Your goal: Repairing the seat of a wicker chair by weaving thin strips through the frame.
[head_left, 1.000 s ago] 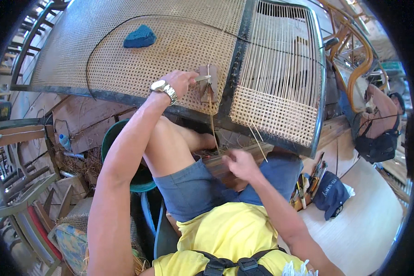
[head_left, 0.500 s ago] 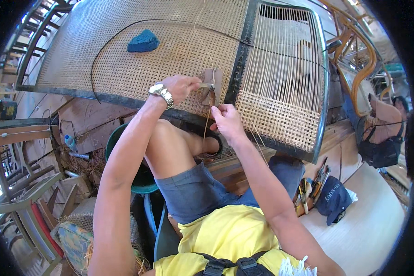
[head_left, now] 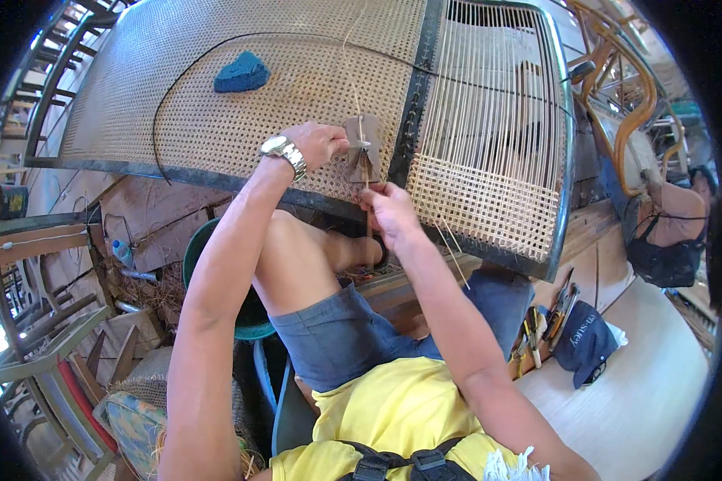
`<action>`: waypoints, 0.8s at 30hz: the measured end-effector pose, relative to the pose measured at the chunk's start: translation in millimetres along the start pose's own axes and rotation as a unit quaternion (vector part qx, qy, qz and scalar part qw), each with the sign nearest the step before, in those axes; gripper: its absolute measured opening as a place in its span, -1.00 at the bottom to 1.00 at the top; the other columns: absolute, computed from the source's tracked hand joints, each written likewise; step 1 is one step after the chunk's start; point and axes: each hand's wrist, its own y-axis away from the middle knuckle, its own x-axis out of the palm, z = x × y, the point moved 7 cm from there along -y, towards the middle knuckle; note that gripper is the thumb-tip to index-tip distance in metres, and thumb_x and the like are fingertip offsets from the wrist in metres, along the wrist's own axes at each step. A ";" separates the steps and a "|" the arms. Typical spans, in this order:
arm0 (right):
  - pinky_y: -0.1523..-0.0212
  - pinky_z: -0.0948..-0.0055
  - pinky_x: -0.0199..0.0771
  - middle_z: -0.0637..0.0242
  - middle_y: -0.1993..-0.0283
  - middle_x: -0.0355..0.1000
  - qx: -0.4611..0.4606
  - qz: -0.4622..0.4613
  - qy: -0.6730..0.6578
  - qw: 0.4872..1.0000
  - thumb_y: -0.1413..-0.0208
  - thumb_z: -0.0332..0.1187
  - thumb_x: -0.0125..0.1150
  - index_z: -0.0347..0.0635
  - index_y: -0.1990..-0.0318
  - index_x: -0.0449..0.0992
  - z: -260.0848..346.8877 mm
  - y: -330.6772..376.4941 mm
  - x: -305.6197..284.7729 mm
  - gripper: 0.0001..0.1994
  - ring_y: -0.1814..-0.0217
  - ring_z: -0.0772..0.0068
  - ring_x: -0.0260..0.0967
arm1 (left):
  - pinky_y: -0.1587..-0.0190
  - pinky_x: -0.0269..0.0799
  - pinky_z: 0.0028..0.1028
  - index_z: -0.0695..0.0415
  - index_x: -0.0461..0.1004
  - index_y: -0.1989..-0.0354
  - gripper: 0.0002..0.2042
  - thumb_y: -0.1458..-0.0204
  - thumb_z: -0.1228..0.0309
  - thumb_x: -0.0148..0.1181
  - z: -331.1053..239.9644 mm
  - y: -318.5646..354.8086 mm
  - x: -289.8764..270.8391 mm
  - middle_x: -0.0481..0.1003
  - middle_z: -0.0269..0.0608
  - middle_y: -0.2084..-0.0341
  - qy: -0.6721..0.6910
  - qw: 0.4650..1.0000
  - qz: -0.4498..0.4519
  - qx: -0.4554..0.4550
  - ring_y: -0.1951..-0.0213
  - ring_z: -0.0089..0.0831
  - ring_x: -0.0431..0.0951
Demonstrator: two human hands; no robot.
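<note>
A flat brown pad (head_left: 363,128) lies on the woven cane panel (head_left: 297,104), with a thin cane strand (head_left: 358,80) running lengthwise over it. My left hand (head_left: 317,144), wearing a silver watch, is closed at the pad's left edge. From its fingers a small, pale, blade-like tool (head_left: 359,145) reaches across the strand; most of the tool is hidden. Just below the pad, my right hand (head_left: 391,210) pinches the strand between thumb and fingers. The strand's tail hangs down past that hand.
Right of the dark frame bar (head_left: 415,104), a half-woven cane section (head_left: 481,184) has loose strands below. A blue block (head_left: 242,72) sits on the panel. A green bucket (head_left: 253,327) stands by my leg. Hand tools (head_left: 535,333) and a cap (head_left: 582,345) lie at right.
My right hand has shifted slightly left and its grip now sits closer under the pad. The left hand stays at the pad's edge. The view has shifted a little.
</note>
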 end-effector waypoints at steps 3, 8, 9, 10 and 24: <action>0.34 0.52 0.33 0.38 0.42 0.44 0.010 -0.012 -0.002 1.000 -0.12 -0.49 0.21 -0.28 0.21 0.51 1.7 -5.3 -9.7 -0.89 0.42 0.54 0.32 | 0.21 0.45 -0.05 -0.06 0.55 0.15 -0.71 -0.21 0.06 0.00 3.6 7.9 -3.8 0.59 -0.03 0.36 -0.033 0.999 -0.030 -0.016 0.25 0.00 0.59; 0.56 0.62 0.18 0.50 0.48 0.38 -0.045 0.017 0.019 0.999 -0.21 -0.40 0.20 -0.15 0.23 0.49 3.4 -3.5 -7.7 -0.94 0.56 0.68 0.23 | 0.19 0.46 -0.05 -0.08 0.55 0.12 -0.72 -0.22 0.08 0.00 1.5 18.9 6.2 0.60 -0.02 0.33 -0.012 0.996 -0.075 -0.046 0.24 0.03 0.59; 0.56 0.62 0.18 0.50 0.48 0.38 -0.043 0.017 0.018 0.999 -0.21 -0.40 0.20 -0.15 0.23 0.49 0.0 -2.9 -9.6 -0.94 0.56 0.68 0.23 | 0.18 0.46 -0.05 -0.07 0.55 0.11 -0.72 -0.22 0.08 0.00 2.5 21.8 7.1 0.60 -0.02 0.32 -0.016 0.994 -0.081 -0.067 0.22 0.03 0.59; 0.48 0.54 0.26 0.44 0.46 0.41 -0.062 0.017 0.062 0.996 -0.22 -0.40 0.18 -0.22 0.25 0.49 0.3 -1.7 -12.2 -0.92 0.51 0.60 0.28 | 0.18 0.46 -0.04 -0.04 0.54 0.14 -0.73 -0.23 0.10 0.00 0.8 22.5 5.3 0.59 -0.01 0.31 -0.007 0.995 -0.086 -0.054 0.22 0.04 0.58; 0.28 0.24 0.43 -0.04 0.38 0.49 -0.199 -0.083 0.322 0.922 -0.19 -0.32 0.20 -0.29 0.27 0.46 -7.8 39.1 -32.1 -0.81 0.33 0.06 0.50 | 0.19 0.47 -0.01 -0.06 0.50 0.12 -0.72 -0.25 0.07 -0.04 -11.0 25.5 8.1 0.59 0.01 0.29 -0.049 0.988 -0.045 -0.136 0.18 0.02 0.59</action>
